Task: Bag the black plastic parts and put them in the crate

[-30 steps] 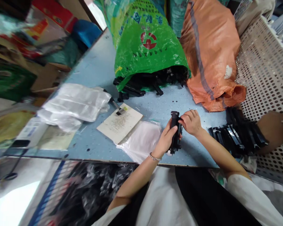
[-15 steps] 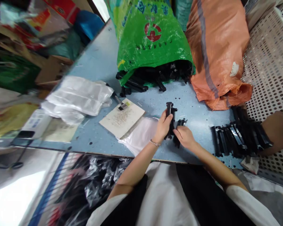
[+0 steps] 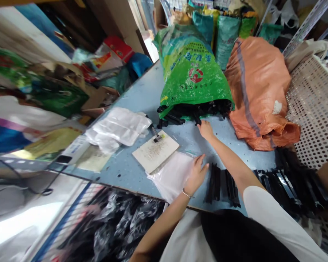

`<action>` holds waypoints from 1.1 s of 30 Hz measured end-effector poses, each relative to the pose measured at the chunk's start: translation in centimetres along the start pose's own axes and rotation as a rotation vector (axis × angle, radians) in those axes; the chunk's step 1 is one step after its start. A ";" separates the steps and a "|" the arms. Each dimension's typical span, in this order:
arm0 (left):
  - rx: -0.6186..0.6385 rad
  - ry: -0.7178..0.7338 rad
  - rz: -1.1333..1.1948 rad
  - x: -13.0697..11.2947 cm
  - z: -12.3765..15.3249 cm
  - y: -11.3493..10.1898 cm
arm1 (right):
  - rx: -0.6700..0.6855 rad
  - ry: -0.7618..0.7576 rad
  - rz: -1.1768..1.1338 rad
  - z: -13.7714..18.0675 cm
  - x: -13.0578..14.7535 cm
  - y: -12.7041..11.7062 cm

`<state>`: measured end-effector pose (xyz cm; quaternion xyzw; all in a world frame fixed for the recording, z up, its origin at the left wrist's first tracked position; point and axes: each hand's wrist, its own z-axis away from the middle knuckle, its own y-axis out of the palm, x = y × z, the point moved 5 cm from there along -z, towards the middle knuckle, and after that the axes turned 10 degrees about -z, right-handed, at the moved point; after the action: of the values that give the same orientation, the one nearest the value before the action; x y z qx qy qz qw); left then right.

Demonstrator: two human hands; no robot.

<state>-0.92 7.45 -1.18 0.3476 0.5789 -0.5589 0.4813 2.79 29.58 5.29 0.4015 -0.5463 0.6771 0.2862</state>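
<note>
My right hand [image 3: 206,130] reaches to the mouth of a green sack [image 3: 199,87], its fingers closed on the end of a long black plastic part [image 3: 197,117] that sticks out. More such parts lie inside and spill from the opening. My left hand [image 3: 196,177], with a bracelet at the wrist, hovers with fingers apart and holds nothing. It is beside a stack of clear plastic bags [image 3: 171,174]. Just right of it, two small groups of black parts [image 3: 214,183] lie on the blue table [image 3: 120,160].
A whitish board [image 3: 150,154] bears a dark-handled brush [image 3: 157,137], with white plastic bags [image 3: 117,127] to its left. An orange sack [image 3: 259,91] and a perforated pale crate [image 3: 314,109] stand at the right. Several black parts [image 3: 284,185] are lined up before them.
Both hands have let go of the black parts, which now lie on the table. My right hand has gone forward to the green sack; my left has opened. The view has shifted.
</note>
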 end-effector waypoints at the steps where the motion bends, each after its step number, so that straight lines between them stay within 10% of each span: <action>1: -0.044 -0.059 0.130 0.0 -1.1 -1.3 | 0.025 0.002 -0.029 0.8 -0.1 0.1; 8: 0.027 -0.370 1.046 -4.0 -7.2 -3.8 | 0.363 -0.030 -0.244 14.5 -2.3 -0.4; 13: 0.130 -0.302 0.947 -6.9 -4.2 -2.6 | 0.443 -0.098 -0.233 19.4 -1.7 -5.0; 18: 0.343 -0.272 0.829 -8.6 0.1 -1.5 | -0.003 -0.449 0.049 17.1 1.2 -9.2; 25: 0.190 -0.359 0.749 -7.2 1.2 -0.8 | -0.141 -0.467 0.268 15.9 0.8 -6.6; 33: 0.041 -0.202 0.611 -7.3 -0.2 -3.1 | 0.171 -0.583 0.123 24.9 0.0 -3.6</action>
<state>-1.74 8.18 6.65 0.4579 0.3857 -0.4318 0.6746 11.51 6.34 9.09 0.5677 -0.5696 0.5930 0.0413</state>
